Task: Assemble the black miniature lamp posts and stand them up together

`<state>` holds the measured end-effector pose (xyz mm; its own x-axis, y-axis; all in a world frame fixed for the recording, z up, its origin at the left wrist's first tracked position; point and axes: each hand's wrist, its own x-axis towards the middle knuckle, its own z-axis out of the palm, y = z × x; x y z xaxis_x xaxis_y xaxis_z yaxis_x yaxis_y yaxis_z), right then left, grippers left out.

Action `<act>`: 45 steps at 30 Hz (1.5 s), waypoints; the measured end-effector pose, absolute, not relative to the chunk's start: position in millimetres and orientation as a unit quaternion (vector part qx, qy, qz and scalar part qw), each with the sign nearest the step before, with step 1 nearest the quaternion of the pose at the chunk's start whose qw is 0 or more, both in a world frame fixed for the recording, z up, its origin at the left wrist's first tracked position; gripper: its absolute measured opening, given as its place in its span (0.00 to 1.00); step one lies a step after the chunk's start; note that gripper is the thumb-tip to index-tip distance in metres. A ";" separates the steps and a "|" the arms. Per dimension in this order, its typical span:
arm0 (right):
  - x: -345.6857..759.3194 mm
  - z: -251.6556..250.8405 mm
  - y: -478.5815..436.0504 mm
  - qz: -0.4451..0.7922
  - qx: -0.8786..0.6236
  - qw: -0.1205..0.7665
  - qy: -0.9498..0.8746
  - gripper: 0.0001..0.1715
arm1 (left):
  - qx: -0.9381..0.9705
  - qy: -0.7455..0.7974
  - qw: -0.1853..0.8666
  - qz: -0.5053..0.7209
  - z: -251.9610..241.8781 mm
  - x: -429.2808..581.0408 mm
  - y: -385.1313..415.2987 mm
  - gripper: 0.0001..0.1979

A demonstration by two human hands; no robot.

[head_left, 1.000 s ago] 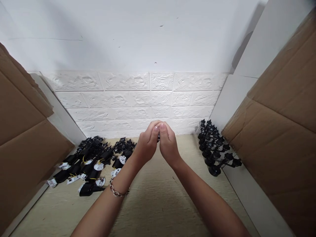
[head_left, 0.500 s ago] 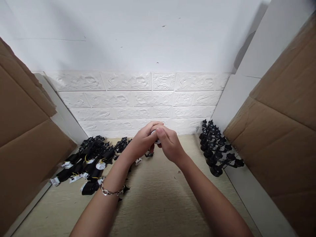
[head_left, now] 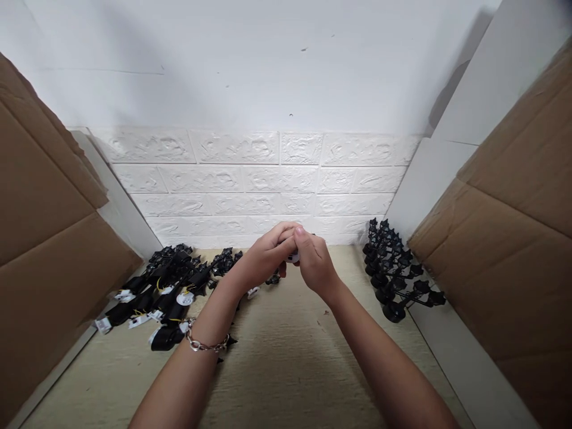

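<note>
My left hand (head_left: pixel 269 255) and my right hand (head_left: pixel 315 260) are pressed together above the far middle of the table, closed around one small part. Only a white, rounded piece (head_left: pixel 292 257) of it shows between the fingers and thumbs; the rest is hidden. The right thumb lies across the top, over the left fingers. Just below and behind the left hand, a small black part (head_left: pixel 273 279) and a white piece (head_left: pixel 253 292) rest on the table. A chain bracelet hangs on the left wrist.
Black parts with white plates and yellow wires (head_left: pixel 167 298) lie heaped on the left. Black star-ended pieces (head_left: pixel 393 268) stand in a row at right. Cardboard sheets (head_left: pixel 53 196) flank both sides, and a white brick-pattern wall (head_left: pixel 261 179) closes the back.
Both hands, still clasped around the white piece, have shifted slightly to the right in the view. The whole scene has also moved a little that way. The piles look the same.
</note>
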<state>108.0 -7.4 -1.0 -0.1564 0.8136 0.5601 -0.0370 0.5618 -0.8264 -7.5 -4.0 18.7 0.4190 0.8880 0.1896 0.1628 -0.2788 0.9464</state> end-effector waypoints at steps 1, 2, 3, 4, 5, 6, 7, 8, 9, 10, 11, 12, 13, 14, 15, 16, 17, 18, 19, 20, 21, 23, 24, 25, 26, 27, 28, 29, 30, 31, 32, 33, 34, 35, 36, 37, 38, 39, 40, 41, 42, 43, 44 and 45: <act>108.1 -0.6 -7.0 0.372 -0.292 0.579 -0.665 0.29 | 0.699 0.377 0.467 0.388 19.0 -7.6 -4.0 0.18; 108.2 -0.3 -6.5 0.379 -0.289 0.577 -0.664 0.29 | 0.699 0.382 0.464 0.388 19.2 -7.8 -3.9 0.18; 108.5 0.1 -5.9 0.388 -0.285 0.574 -0.662 0.30 | 0.701 0.386 0.458 0.387 19.3 -8.1 -3.7 0.18; 109.0 0.5 -5.1 0.403 -0.277 0.570 -0.660 0.31 | 0.704 0.387 0.453 0.385 19.4 -8.6 -3.5 0.18; 109.7 1.0 -4.3 0.422 -0.269 0.565 -0.655 0.32 | 0.710 0.385 0.449 0.382 19.5 -9.1 -3.2 0.18; 110.6 1.6 -3.4 0.444 -0.264 0.560 -0.648 0.32 | 0.717 0.377 0.448 0.379 19.5 -9.5 -2.8 0.18; 111.5 2.3 -2.5 0.464 -0.264 0.556 -0.638 0.33 | 0.723 0.366 0.449 0.376 19.5 -9.9 -2.3 0.19; 112.4 2.9 -1.8 0.478 -0.269 0.553 -0.627 0.33 | 0.727 0.354 0.452 0.375 19.3 -10.1 -1.7 0.19; 113.1 3.4 -1.4 0.486 -0.279 0.552 -0.618 0.32 | 0.729 0.342 0.458 0.376 19.2 -10.1 -0.9 0.20; 113.5 3.8 -1.2 0.486 -0.290 0.554 -0.610 0.32 | 0.728 0.331 0.466 0.379 19.0 -9.9 0.0 0.21; 113.4 3.8 -1.3 0.483 -0.301 0.558 -0.604 0.31 | 0.722 0.321 0.477 0.385 18.8 -9.6 1.0 0.21; 112.6 3.6 -1.7 0.478 -0.307 0.565 -0.599 0.31 | 0.713 0.314 0.489 0.391 18.8 -9.1 2.0 0.21; 111.3 3.0 -2.4 0.474 -0.306 0.572 -0.596 0.29 | 0.701 0.311 0.502 0.399 19.0 -8.7 2.9 0.21; 109.3 2.1 -3.2 0.469 -0.299 0.581 -0.594 0.27 | 0.687 0.313 0.514 0.408 19.4 -8.3 3.6 0.21; 106.9 0.9 -4.0 0.464 -0.287 0.593 -0.592 0.24 | 0.670 0.318 0.525 0.417 20.0 -8.0 4.0 0.21; 104.4 -0.5 -4.7 0.459 -0.271 0.610 -0.586 0.19 | 0.655 0.325 0.534 0.425 20.6 -7.9 4.2 0.21; 102.0 -1.9 -5.1 0.456 -0.251 0.629 -0.577 0.14 | 0.641 0.333 0.540 0.432 21.3 -7.9 4.1 0.20; 99.9 -3.4 -5.1 0.455 -0.230 0.646 -0.568 0.12 | 0.632 0.338 0.544 0.436 21.8 -8.0 3.9 0.19; 98.4 -4.9 -4.8 0.456 -0.212 0.657 -0.561 0.12 | 0.627 0.340 0.546 0.439 22.0 -8.1 3.7 0.19; 97.6 -6.3 -4.0 0.456 -0.199 0.663 -0.559 0.13 | 0.625 0.340 0.547 0.441 21.9 -8.2 3.5 0.18; 97.5 -7.5 -2.9 0.454 -0.191 0.663 -0.563 0.13 | 0.624 0.337 0.548 0.444 21.5 -8.2 3.3 0.17; 99.1 -9.6 0.0 0.436 -0.198 0.656 -0.583 0.15 | 0.621 0.322 0.553 0.452 20.3 -8.0 3.1 0.16; 100.7 -10.4 1.6 0.421 -0.207 0.654 -0.594 0.17 | 0.620 0.311 0.556 0.457 19.8 -7.9 2.9 0.16; 102.6 -11.0 3.1 0.402 -0.217 0.652 -0.605 0.20 | 0.619 0.301 0.559 0.461 19.6 -7.7 2.7 0.15; 104.9 -11.2 4.6 0.381 -0.224 0.650 -0.619 0.21 | 0.621 0.293 0.562 0.462 19.7 -7.6 2.4 0.15; 107.4 -11.1 5.9 0.357 -0.229 0.647 -0.634 0.22 | 0.623 0.288 0.563 0.460 20.2 -7.7 2.0 0.15; 110.1 -10.6 6.8 0.333 -0.230 0.644 -0.649 0.23 | 0.627 0.286 0.563 0.456 20.9 -7.9 1.6 0.15; 112.8 -9.7 7.4 0.311 -0.233 0.641 -0.662 0.22 | 0.633 0.287 0.561 0.450 21.7 -8.1 1.2 0.16; 115.2 -8.6 7.6 0.292 -0.237 0.637 -0.673 0.20 | 0.641 0.289 0.556 0.443 22.4 -8.3 0.9 0.16; 117.2 -7.3 7.4 0.277 -0.240 0.634 -0.681 0.17 | 0.651 0.292 0.548 0.436 22.9 -8.4 0.5 0.16; 118.7 -6.1 6.9 0.269 -0.241 0.631 -0.687 0.14 | 0.663 0.297 0.536 0.430 23.1 -8.3 0.2 0.17; 119.4 -5.0 6.2 0.266 -0.239 0.629 -0.690 0.14 | 0.676 0.303 0.519 0.427 22.9 -7.9 -0.2 0.17; 119.6 -4.3 5.5 0.268 -0.235 0.627 -0.692 0.15 | 0.688 0.313 0.498 0.426 22.5 -7.3 -0.6 0.17; 119.2 -3.8 4.8 0.275 -0.229 0.627 -0.692 0.16 | 0.698 0.325 0.474 0.427 21.8 -6.6 -1.1 0.17; 118.5 -3.8 4.2 0.285 -0.223 0.627 -0.690 0.17 | 0.704 0.338 0.450 0.432 21.0 -5.7 -1.5 0.17; 117.6 -4.0 3.8 0.298 -0.219 0.627 -0.685 0.17 | 0.709 0.350 0.430 0.436 20.1 -4.9 -1.9 0.17; 116.8 -4.4 3.4 0.311 -0.217 0.628 -0.679 0.17 | 0.711 0.359 0.416 0.439 19.2 -4.2 -2.2 0.16; 116.2 -4.9 3.1 0.326 -0.216 0.630 -0.671 0.17 | 0.713 0.363 0.406 0.442 18.3 -3.7 -2.5 0.16; 115.8 -5.3 2.7 0.342 -0.215 0.631 -0.662 0.17 | 0.714 0.362 0.401 0.445 17.4 -3.2 -2.6 0.17; 115.7 -5.6 2.2 0.357 -0.215 0.632 -0.653 0.17 | 0.716 0.358 0.398 0.449 16.5 -2.7 -2.8 0.17; 115.7 -5.8 1.6 0.371 -0.215 0.634 -0.644 0.17 | 0.717 0.352 0.395 0.455 15.6 -2.1 -3.0 0.16; 115.8 -5.7 0.8 0.384 -0.213 0.638 -0.633 0.17 | 0.717 0.344 0.392 0.463 14.7 -1.4 -3.3 0.16; 115.7 -5.6 -0.1 0.396 -0.207 0.643 -0.622 0.16 | 0.716 0.338 0.388 0.472 13.7 -0.4 -3.8 0.16; 115.4 -5.3 -1.0 0.409 -0.198 0.649 -0.610 0.16 | 0.715 0.332 0.384 0.481 12.7 1.0 -4.5 0.15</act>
<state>115.4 -1.0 -5.3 -0.0794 0.7717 0.6310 -0.2893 0.5879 -0.7554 1.0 -4.5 12.7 0.3170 0.8438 0.4331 0.1044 -0.4849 0.8683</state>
